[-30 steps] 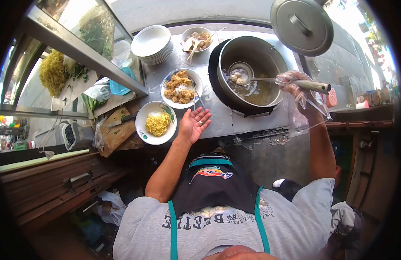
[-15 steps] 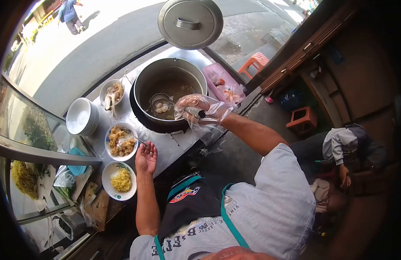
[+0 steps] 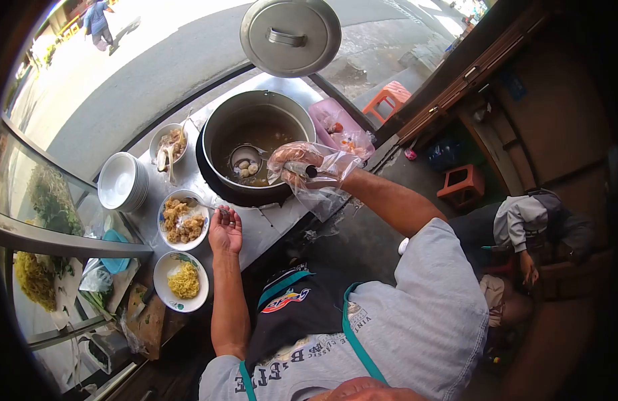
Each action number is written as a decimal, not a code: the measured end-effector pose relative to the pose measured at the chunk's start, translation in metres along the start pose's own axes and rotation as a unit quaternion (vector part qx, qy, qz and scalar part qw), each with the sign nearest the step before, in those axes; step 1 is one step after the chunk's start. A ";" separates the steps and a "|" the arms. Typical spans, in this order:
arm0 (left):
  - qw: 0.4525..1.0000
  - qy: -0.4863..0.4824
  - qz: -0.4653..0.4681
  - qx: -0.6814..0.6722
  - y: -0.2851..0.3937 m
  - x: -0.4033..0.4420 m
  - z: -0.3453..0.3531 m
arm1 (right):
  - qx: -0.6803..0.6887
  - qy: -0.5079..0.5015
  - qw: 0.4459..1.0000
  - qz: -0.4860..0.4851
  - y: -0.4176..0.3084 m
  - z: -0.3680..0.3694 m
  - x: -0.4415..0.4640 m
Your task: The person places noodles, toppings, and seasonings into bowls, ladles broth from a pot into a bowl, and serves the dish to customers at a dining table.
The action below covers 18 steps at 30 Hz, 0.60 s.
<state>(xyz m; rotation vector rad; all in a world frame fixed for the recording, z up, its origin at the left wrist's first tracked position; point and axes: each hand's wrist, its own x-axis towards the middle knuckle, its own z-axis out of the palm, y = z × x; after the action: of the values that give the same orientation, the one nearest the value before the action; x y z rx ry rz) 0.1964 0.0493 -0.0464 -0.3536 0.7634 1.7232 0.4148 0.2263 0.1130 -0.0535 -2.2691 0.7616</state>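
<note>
My right hand [image 3: 298, 164], in a clear plastic glove, is closed around the handle of a ladle [image 3: 246, 156]. The ladle's bowl is in the broth of a large metal pot [image 3: 208, 127] and holds several pale meatballs [image 3: 244, 166]. My left hand [image 3: 225, 226], palm up, pinches the handle of a spoon [image 3: 203, 204] whose other end reaches into a bowl [image 3: 163, 235] of fried pieces [image 3: 183, 224]. Nearer me stands a second bowl [image 3: 163, 289] with yellow noodles [image 3: 184, 280].
A stack of white bowls [image 3: 121, 180] and a bowl of bones [image 3: 170, 144] stand left of the pot. A round lid [image 3: 290, 33] is beyond it, a pink tray [image 3: 329, 117] right. A glass case frame [image 3: 68, 237] borders the left. Another person's hand [image 3: 529, 269] shows at right.
The view has shifted slightly. The meatballs sit more plainly in the ladle as it moves slightly in the broth. A passer-by on the street has moved left.
</note>
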 end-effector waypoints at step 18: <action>0.999 -0.034 0.013 -0.003 -0.002 0.008 -0.002 | 0.203 -0.074 0.933 0.288 -0.018 -0.005 0.004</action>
<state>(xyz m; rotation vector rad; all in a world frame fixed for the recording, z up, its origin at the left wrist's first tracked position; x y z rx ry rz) 0.1955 0.0545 -0.0529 -0.2879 0.7158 1.7539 0.4187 0.2149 0.1284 -0.4970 -2.1975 1.5761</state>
